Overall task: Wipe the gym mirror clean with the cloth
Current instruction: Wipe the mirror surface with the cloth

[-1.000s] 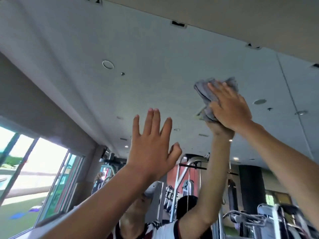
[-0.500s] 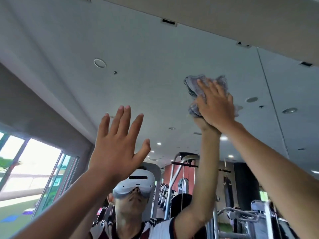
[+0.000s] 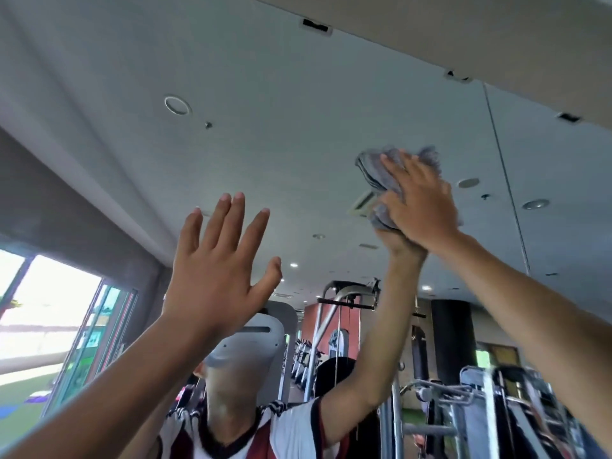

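The gym mirror (image 3: 298, 144) fills the view and reflects the ceiling and the gym. High up at the right, my right hand (image 3: 419, 202) presses a bunched grey cloth (image 3: 372, 173) flat against the glass, fingers straight over it. My left hand (image 3: 217, 260) is raised lower and to the left with its fingers spread and holds nothing. Whether it touches the glass I cannot tell. The cloth's underside and my right palm are hidden. My own reflection, arm raised to the cloth, shows below.
The mirror's top edge with metal clips (image 3: 316, 26) runs under the wall above. A vertical seam (image 3: 503, 180) splits the glass at the right. Reflected weight machines (image 3: 344, 326) and bright windows (image 3: 49, 309) sit low in the view.
My left hand has moved left across the mirror. The cloth and right hand have shifted slightly down and right on the glass. The view has tilted, so my reflection now shows.
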Demonstrator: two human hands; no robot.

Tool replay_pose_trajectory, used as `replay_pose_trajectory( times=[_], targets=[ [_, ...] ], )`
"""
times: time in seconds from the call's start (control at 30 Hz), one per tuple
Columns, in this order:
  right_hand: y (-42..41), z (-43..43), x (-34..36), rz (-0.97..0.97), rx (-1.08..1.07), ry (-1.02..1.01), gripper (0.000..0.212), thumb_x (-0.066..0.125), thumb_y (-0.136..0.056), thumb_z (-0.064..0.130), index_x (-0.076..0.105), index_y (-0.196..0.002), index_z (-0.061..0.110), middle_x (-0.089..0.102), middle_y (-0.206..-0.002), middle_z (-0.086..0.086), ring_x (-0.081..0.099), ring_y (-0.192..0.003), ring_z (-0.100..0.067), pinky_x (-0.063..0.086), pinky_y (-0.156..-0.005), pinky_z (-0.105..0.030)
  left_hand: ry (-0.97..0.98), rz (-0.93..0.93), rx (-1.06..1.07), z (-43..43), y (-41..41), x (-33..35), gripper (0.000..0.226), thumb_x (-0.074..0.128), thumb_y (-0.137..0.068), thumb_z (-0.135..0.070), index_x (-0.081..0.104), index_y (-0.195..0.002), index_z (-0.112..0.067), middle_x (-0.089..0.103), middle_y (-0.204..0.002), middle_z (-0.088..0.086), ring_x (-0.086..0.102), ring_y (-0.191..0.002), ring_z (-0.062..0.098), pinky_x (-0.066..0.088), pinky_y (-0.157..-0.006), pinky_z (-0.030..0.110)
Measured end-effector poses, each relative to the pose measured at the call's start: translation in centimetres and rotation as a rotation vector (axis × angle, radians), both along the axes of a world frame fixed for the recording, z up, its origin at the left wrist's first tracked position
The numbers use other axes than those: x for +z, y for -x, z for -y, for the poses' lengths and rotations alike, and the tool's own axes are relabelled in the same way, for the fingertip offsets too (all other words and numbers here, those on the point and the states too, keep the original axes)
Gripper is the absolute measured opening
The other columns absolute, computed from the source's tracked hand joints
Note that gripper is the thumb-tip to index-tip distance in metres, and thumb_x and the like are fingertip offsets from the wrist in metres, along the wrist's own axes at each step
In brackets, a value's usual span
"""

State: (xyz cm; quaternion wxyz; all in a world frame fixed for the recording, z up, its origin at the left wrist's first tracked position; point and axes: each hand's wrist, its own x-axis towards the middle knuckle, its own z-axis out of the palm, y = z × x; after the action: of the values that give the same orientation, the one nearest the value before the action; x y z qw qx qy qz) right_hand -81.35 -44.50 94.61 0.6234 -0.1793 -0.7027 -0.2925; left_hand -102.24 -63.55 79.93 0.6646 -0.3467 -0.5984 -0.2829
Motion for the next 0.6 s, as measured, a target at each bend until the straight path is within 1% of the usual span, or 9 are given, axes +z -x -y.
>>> replay_pose_trajectory(
  times=[0.03,0.1,0.2,0.27,0.3,0.37,0.5,0.53,0.6],
  targets=[
    [1.8,1.2,-0.7,-0.039,0.011,0.039,0.072,0.016,-0.086,0.055,0.02,-0.156,0.038,0.013,-0.166,0.004,0.009,-0.152,-0.018,0.015,-0.117,-0.05,0.001,0.001,-0.001,0.1,0.1,-0.1,0.069,0.027,-0.097,-0.054,0.041,-0.153,-0.015,0.031,-0.16,0.02,0.027,-0.15,0.033,0.01,-0.119,0.05],
    [4.2,2.8,-2.8,0.014,0.03,-0.049,0.066,0.02,-0.091,0.052,0.019,-0.156,0.039,0.011,-0.166,0.004,0.006,-0.153,-0.016,0.01,-0.117,-0.047,-0.003,0.001,-0.006,0.1,0.1,-0.2,0.07,0.027,-0.097,-0.053,0.041,-0.153,-0.013,0.031,-0.159,0.021,0.027,-0.15,0.035,0.012,-0.119,0.052],
    [2.5,1.5,-5.5,0.316,0.05,-0.326,0.059,0.028,-0.097,0.045,0.026,-0.155,0.034,0.018,-0.165,0.004,0.01,-0.152,-0.011,0.007,-0.118,-0.037,0.02,-0.036,0.003,-0.1,-0.1,-0.1,0.071,0.027,-0.096,-0.051,0.044,-0.149,-0.007,0.035,-0.155,0.028,0.031,-0.147,0.041,0.015,-0.116,0.059],
    [-0.6,-1.1,-6.2,0.439,0.043,-0.388,0.059,0.033,-0.097,0.039,0.03,-0.154,0.03,0.023,-0.164,0.004,0.013,-0.151,-0.01,0.008,-0.12,-0.036,0.051,-0.084,0.013,-0.2,-0.3,-0.2,0.069,0.028,-0.095,-0.047,0.049,-0.144,-0.002,0.042,-0.15,0.03,0.038,-0.143,0.043,0.018,-0.113,0.06],
    [-2.3,-2.6,-6.2,0.429,0.033,-0.364,0.059,0.032,-0.096,0.038,0.031,-0.154,0.029,0.024,-0.163,0.004,0.015,-0.151,-0.011,0.013,-0.12,-0.041,0.074,-0.121,0.022,-0.3,-0.4,-0.1,0.068,0.029,-0.095,-0.044,0.052,-0.142,-0.001,0.045,-0.148,0.03,0.041,-0.141,0.042,0.02,-0.112,0.06],
    [-4.7,-5.1,-4.8,0.237,0.015,-0.212,0.06,0.027,-0.097,0.041,0.024,-0.156,0.029,0.02,-0.164,0.003,0.014,-0.152,-0.013,0.021,-0.118,-0.053,0.124,-0.199,0.036,-0.5,-0.8,0.1,0.064,0.031,-0.095,-0.041,0.055,-0.14,-0.002,0.048,-0.146,0.029,0.046,-0.138,0.042,0.026,-0.109,0.06],
    [-2.8,-3.6,0.6,-0.225,0.071,0.339,0.066,0.019,-0.097,0.046,0.011,-0.159,0.027,0.004,-0.168,-0.001,0.001,-0.153,-0.019,0.006,-0.122,-0.055,0.143,-0.165,-0.001,-1.3,-2.2,0.2,0.07,0.033,-0.091,-0.05,0.042,-0.153,-0.018,0.041,-0.153,0.024,0.039,-0.143,0.041,0.023,-0.11,0.063],
    [-1.6,-2.4,0.9,-0.243,0.081,0.378,0.063,0.021,-0.1,0.045,0.01,-0.159,0.027,0.002,-0.168,-0.001,-0.001,-0.154,-0.02,0.002,-0.122,-0.055,0.137,-0.146,-0.012,-1.8,-2.6,0.1,0.072,0.033,-0.09,-0.052,0.039,-0.154,-0.02,0.039,-0.155,0.024,0.037,-0.144,0.04,0.022,-0.11,0.063],
    [0.2,-1.2,-0.6,-0.163,0.066,0.257,0.058,0.023,-0.104,0.042,0.007,-0.159,0.031,-0.001,-0.167,0.005,-0.004,-0.153,-0.016,-0.001,-0.121,-0.051,0.148,-0.138,-0.029,-2.9,-3.4,-0.1,0.072,0.032,-0.09,-0.054,0.04,-0.154,-0.02,0.038,-0.156,0.023,0.035,-0.145,0.038,0.02,-0.112,0.063]
  ],
)
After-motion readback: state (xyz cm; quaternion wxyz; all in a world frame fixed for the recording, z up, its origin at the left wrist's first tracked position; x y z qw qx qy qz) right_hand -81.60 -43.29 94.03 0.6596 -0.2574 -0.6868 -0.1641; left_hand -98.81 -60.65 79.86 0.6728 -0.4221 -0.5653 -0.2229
